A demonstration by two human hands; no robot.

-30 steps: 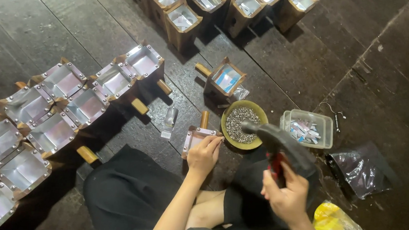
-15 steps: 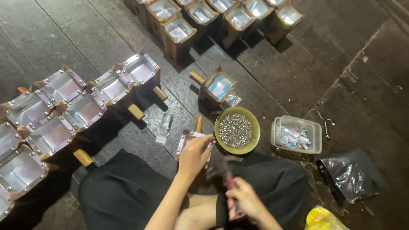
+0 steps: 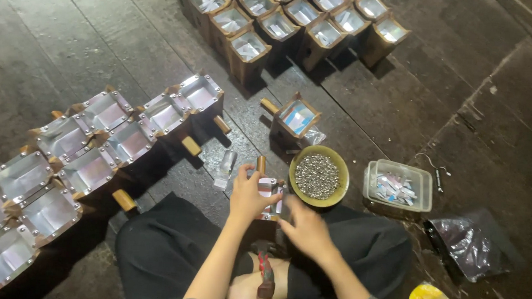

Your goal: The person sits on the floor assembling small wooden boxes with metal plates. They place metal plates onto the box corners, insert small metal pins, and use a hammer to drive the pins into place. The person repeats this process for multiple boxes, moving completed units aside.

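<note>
Left hand grips the half-hidden small box; blurred right hand perhaps pinching, unclear.

A floor-level craft workshop, with small wooden boxes turned out by the dozen.

Rows of near-identical wooden boxes, each faced with a shiny metal plate, line the dark plank floor, and a second batch stands further back. A bowl of small metal nails or beads — the dim light leaves it unclear which — sits by a clear plastic tub of parts, and a red-handled hammer rests on the seated worker's lap.
</note>
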